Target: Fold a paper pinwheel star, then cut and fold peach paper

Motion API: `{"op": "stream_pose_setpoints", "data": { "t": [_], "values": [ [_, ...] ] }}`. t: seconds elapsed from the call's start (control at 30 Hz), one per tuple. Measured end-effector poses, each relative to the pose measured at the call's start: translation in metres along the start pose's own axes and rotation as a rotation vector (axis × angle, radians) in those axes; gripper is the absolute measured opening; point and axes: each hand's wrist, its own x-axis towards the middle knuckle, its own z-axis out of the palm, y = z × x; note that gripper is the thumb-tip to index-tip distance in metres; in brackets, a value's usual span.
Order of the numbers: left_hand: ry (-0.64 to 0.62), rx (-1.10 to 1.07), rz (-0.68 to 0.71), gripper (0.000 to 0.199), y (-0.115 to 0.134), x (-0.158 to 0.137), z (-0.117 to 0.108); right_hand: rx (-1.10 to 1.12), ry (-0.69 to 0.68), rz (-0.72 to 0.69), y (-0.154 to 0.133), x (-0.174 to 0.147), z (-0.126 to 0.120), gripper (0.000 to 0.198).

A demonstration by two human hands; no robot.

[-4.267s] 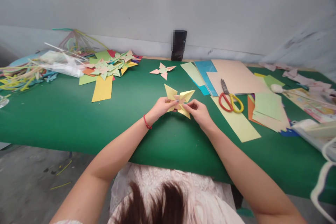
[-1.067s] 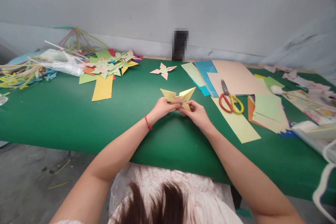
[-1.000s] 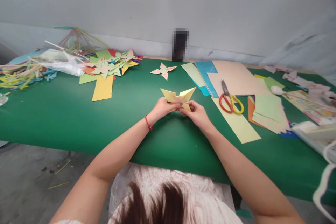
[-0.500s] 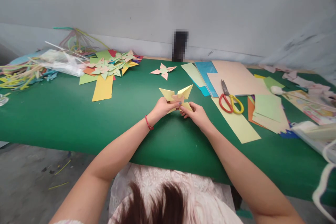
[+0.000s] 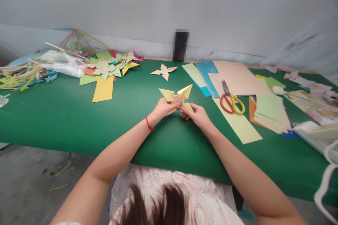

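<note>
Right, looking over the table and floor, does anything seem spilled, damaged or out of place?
Yes: yellow strips lie on the floor, apart from the tangled heap of strips on the left of the table, so they look dropped. The folded star shows no visible damage, though the left hand and right hand cover part of it.

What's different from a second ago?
The yellow-and-pink paper star has tipped to show more of its face, its upper points shifting slightly left. The left hand and right hand keep hold; nothing was let go. The scissors and pink-and-green star stayed put.
</note>
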Motion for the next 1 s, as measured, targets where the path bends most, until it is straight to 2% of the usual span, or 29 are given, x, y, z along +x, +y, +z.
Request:
{"op": "stream_pose_setpoints", "data": {
  "t": [0.33,0.63,0.83,1.0],
  "values": [
    [-0.013,-0.105,-0.065,0.039,0.0045,-0.0029,0.0003,0.059,0.009,-0.028,0.0005,0.0003,-0.0002,0.036],
    [0.019,-0.059,-0.030,0.041,0.0041,-0.0010,0.0001,0.076,0.009,-0.034,-0.0003,0.0002,0.0005,0.032],
    [-0.006,-0.014,0.004,0.040,0.0025,0.0005,-0.0017,0.032,0.019,-0.072,-0.0016,-0.0009,0.0021,0.036],
    [-0.033,0.046,0.011,0.038,-0.0031,0.0031,-0.0034,-0.009,0.110,-0.139,0.0012,-0.0011,0.0015,0.034]
  ]
}}
